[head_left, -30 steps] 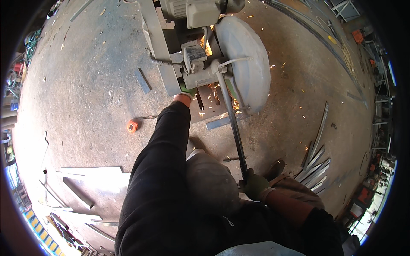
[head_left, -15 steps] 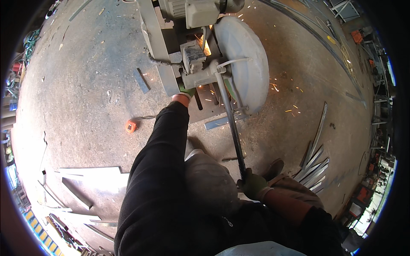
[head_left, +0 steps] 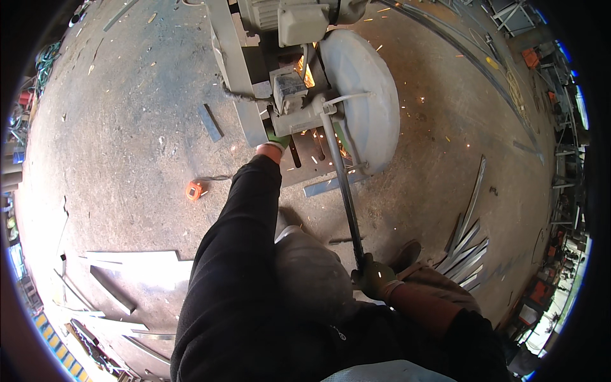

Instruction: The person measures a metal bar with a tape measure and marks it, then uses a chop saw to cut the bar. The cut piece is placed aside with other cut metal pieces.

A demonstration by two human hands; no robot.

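Sparks (head_left: 344, 153) still fly from the chop saw (head_left: 366, 95) on the floor (head_left: 153, 172); cutting apparently continues! Right hand (head_left: 377, 279) stays wrapped round its lever (head_left: 344, 181); left hand (head_left: 278, 139) sits by the base's (head_left: 310, 167) left edge, fingers hidden, grip impossible to tell.

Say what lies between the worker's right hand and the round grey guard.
In the head view, a long lever slants from the right hand up to the machine beside the round grey guard; nearer the guard, a flat metal bar crosses beneath it.

Two gloved hands (head_left: 375, 278), one cutting machine (head_left: 291, 89), one lever (head_left: 345, 183), one orange tape measure (head_left: 194, 190)
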